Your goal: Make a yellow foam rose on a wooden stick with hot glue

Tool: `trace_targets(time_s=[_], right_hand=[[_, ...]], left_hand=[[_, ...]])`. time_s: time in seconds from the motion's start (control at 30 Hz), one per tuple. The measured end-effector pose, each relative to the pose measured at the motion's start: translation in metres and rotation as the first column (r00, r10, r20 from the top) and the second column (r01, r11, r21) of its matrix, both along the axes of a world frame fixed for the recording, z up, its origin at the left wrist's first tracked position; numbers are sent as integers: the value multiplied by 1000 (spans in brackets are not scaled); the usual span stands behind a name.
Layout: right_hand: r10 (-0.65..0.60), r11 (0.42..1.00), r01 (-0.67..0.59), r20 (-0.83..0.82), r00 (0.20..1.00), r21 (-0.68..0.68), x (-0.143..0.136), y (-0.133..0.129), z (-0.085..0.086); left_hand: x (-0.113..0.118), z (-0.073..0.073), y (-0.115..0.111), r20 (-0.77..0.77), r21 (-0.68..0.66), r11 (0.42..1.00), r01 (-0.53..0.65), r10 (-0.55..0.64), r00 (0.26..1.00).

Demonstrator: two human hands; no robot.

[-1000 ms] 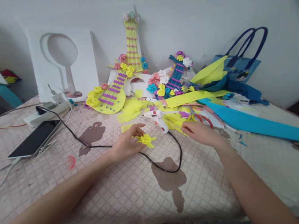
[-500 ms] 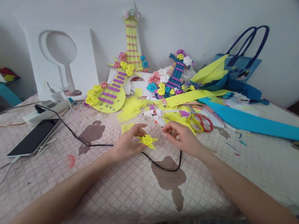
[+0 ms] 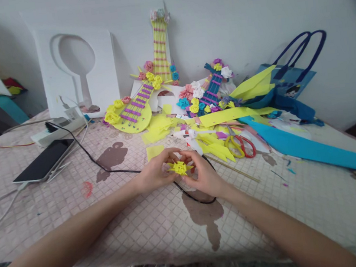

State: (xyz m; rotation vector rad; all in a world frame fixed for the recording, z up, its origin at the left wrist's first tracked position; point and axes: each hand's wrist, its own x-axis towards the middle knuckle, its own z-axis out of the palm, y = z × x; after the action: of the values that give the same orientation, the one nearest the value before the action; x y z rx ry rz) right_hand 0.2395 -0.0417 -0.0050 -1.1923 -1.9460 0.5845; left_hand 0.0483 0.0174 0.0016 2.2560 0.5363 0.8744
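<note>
A small yellow paper flower with pointed petal tips is held just above the table's near middle. My left hand grips it from the left, fingers curled round its edge. From the other side my right hand closes on it, thumb below and fingers above. Behind the hands lie a white glue gun and loose sheets of yellow crepe paper. A black cable loops on the cloth beneath my hands.
Scissors with red and yellow handles and a thin stick lie to the right. A blue paper strip stretches rightward. Flower-decorated paper guitars stand behind. A phone and power strip are at left.
My right hand has moved left and taken hold of the yellow paper flower, which my left hand held alone before. The thin stick now shows on the table where my right hand was.
</note>
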Motion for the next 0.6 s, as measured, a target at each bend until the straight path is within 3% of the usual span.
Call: trace_targets(time_s=[0.6], right_hand=[[-2,999,3,-16,1000,48,0,2,-2]], left_hand=[[3,-3,0,-18,53,997,-60,61,998]])
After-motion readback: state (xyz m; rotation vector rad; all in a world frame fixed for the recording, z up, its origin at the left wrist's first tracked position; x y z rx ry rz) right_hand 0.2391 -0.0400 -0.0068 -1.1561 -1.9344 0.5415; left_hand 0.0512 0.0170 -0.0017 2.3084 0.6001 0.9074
